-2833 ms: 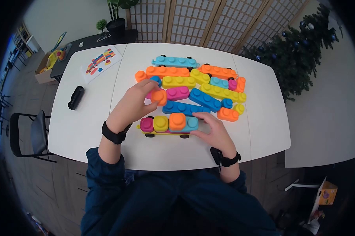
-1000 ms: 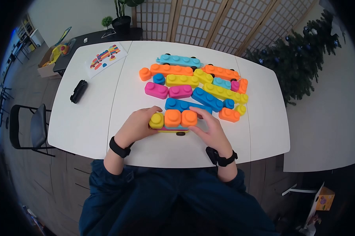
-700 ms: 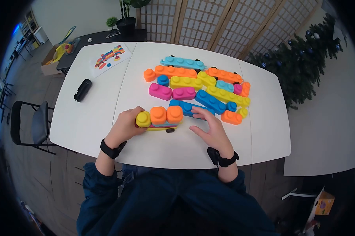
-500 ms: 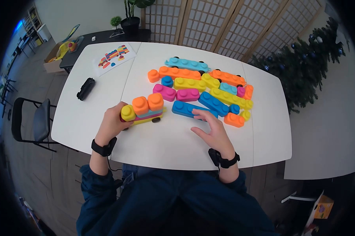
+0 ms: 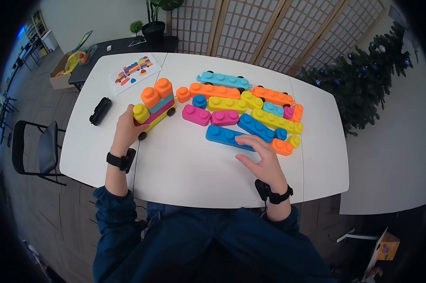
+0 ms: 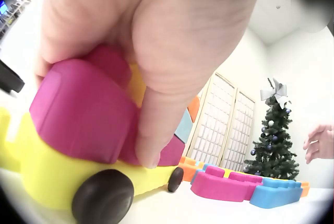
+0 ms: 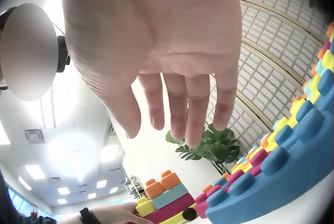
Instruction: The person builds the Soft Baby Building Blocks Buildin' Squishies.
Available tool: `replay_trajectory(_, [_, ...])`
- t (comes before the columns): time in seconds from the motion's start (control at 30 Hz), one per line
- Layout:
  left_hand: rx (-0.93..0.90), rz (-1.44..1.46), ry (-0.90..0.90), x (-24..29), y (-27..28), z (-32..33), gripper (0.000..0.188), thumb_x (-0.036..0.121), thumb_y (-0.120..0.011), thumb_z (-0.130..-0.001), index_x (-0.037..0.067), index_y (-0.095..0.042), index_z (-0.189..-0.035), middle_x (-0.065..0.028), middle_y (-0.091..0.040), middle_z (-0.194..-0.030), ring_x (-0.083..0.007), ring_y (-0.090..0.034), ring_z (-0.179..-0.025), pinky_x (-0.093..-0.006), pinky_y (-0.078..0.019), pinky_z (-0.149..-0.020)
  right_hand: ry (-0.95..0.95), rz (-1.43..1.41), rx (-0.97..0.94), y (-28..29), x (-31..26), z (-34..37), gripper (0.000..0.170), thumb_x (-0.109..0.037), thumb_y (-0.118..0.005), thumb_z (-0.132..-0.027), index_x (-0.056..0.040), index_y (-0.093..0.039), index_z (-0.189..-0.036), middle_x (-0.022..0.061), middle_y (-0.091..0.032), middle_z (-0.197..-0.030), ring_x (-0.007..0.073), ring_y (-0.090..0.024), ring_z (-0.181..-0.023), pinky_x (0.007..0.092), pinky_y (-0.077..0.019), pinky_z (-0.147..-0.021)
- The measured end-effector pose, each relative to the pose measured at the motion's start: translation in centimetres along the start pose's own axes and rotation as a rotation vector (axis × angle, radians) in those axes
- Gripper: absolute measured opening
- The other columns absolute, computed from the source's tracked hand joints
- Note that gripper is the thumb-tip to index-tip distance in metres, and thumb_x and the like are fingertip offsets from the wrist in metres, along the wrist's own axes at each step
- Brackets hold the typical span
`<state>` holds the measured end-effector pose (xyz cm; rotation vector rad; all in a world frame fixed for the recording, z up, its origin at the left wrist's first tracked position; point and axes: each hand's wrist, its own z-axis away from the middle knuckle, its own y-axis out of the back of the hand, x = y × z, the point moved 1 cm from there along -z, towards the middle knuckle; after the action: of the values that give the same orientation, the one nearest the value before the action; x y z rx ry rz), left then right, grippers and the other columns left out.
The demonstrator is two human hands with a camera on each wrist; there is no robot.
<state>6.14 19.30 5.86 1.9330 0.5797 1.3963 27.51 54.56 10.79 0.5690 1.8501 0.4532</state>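
Note:
My left hand (image 5: 125,129) grips the near end of a block vehicle, its thumb along the magenta block (image 6: 83,112) in the left wrist view. The vehicle has a yellow wheeled base (image 5: 159,118) with magenta, light blue and yellow blocks, and two orange blocks (image 5: 150,96) on top. It stands tilted away from me on the left of the table. My right hand (image 5: 265,162), fingers loosely bent and holding nothing, hovers at the right end of a long blue block (image 5: 221,135). In the right wrist view its palm (image 7: 156,36) shows empty.
Loose blocks, among them magenta (image 5: 196,114) and yellow ones (image 5: 227,104), lie across the table's middle and right. Behind them are light blue (image 5: 224,79) and orange wheeled bases (image 5: 272,95). A black case (image 5: 100,111) and a picture sheet (image 5: 134,74) lie at the left.
Both orange blocks now sit on the vehicle. My left hand has moved it left and away from me, turning it. My right hand has let go and stayed near the blue block.

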Motion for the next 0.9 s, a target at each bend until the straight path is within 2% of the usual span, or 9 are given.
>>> replay_trajectory(0.3, [-0.047,-0.015,0.009,0.4,-0.9,-1.3,0.051,0.009,-0.089,-0.076,0.001,-0.05,-0.108,-0.0208,-0.071,-0.099,-0.0398,-0.07,-0.092,-0.0432,-0.0571,-0.08,0.115,0.153,0.076,5.0,-1.6,-3.1,0.04,-0.007,-0.082,-0.085,-0.002,-0.069,-0.122,0.0139,-0.071,-0.124,0.03,-0.069,-0.115,0.0363,-0.0525,-0.1])
replay_trajectory(0.4, [-0.092,0.022,0.031,1.4,-0.3,-0.6,0.057,0.012,-0.089,-0.077,0.001,-0.052,-0.12,-0.0203,-0.07,-0.109,-0.0377,-0.069,-0.101,-0.0423,-0.0567,-0.084,0.107,0.208,0.036,6.8,-1.6,-5.6,0.039,-0.014,-0.081,-0.088,-0.0017,-0.068,-0.123,0.0146,-0.07,-0.125,0.0308,-0.068,-0.117,0.0376,-0.0516,-0.102])
replay_trajectory(0.47, [0.279,-0.19,-0.23,2.9,0.0,0.5,0.065,0.012,-0.087,-0.08,0.002,-0.052,-0.133,-0.0188,-0.068,-0.12,-0.0362,-0.065,-0.113,-0.0424,-0.0544,-0.092,0.072,0.307,0.0,7.6,-1.0,-7.7,0.04,-0.022,-0.079,-0.09,-0.0017,-0.068,-0.123,0.0152,-0.07,-0.125,0.0324,-0.067,-0.119,0.0379,-0.0509,-0.103])
replay_trajectory(0.5, [0.276,-0.188,-0.233,3.8,0.1,0.9,0.065,0.012,-0.087,-0.08,0.002,-0.052,-0.133,-0.0188,-0.068,-0.12,-0.0362,-0.065,-0.113,-0.0424,-0.0544,-0.092,0.048,0.298,-0.019,7.8,0.2,-9.3,0.039,-0.025,-0.077,-0.091,-0.0014,-0.068,-0.121,0.0162,-0.07,-0.124,0.0334,-0.067,-0.117,0.0386,-0.0517,-0.102])
replay_trajectory(0.57, [0.409,-0.083,-0.241,6.4,0.8,2.0,0.06,0.011,-0.084,-0.083,0.003,-0.055,-0.135,-0.0173,-0.066,-0.126,-0.036,-0.061,-0.119,-0.0431,-0.0509,-0.098,0.059,0.407,-0.077,8.0,2.8,-12.8,0.038,-0.02,-0.077,-0.091,-0.0024,-0.069,-0.123,0.0135,-0.071,-0.12,0.0285,-0.068,-0.113,0.0378,-0.0528,-0.1])
replay_trajectory(0.6, [0.407,-0.084,-0.24,7.7,0.8,2.8,0.06,0.011,-0.084,-0.083,0.003,-0.055,-0.135,-0.0173,-0.066,-0.126,-0.036,-0.061,-0.119,-0.0431,-0.0509,-0.098,0.03,0.425,-0.108,7.8,4.5,-14.6,0.037,-0.021,-0.076,-0.091,-0.0023,-0.069,-0.122,0.0144,-0.072,-0.118,0.029,-0.068,-0.112,0.0382,-0.0532,-0.099])
replay_trajectory(0.7, [0.36,0.117,-0.306,11.0,-0.1,5.0,0.038,0.006,-0.082,-0.082,0.003,-0.067,-0.117,-0.0143,-0.069,-0.118,-0.0355,-0.063,-0.114,-0.0425,-0.0499,-0.098,-0.006,0.494,-0.178,6.5,10.0,-19.1,0.036,-0.022,-0.076,-0.09,-0.0035,-0.07,-0.12,0.015,-0.073,-0.116,0.0312,-0.068,-0.111,0.0402,-0.0543,-0.096])
replay_trajectory(0.8, [0.302,0.129,-0.409,12.5,-1.4,6.3,0.036,0.004,-0.082,-0.08,0.003,-0.068,-0.113,-0.0134,-0.07,-0.114,-0.0357,-0.064,-0.113,-0.0429,-0.0503,-0.098,-0.019,0.571,-0.234,4.9,14.5,-21.9,0.036,-0.022,-0.077,-0.087,-0.0061,-0.07,-0.119,0.0149,-0.074,-0.115,0.0333,-0.069,-0.111,0.0422,-0.0552,-0.094])
replay_trajectory(0.9, [0.223,0.167,-0.396,12.7,-2.2,7.0,0.034,0.003,-0.082,-0.08,0.003,-0.069,-0.111,-0.0126,-0.071,-0.114,-0.0351,-0.065,-0.116,-0.0429,-0.0509,-0.099,-0.033,0.606,-0.281,3.8,16.0,-23.3,0.04,-0.019,-0.079,-0.084,-0.0079,-0.069,-0.121,0.0155,-0.075,-0.114,0.0346,-0.069,-0.111,0.0433,-0.0554,-0.095])
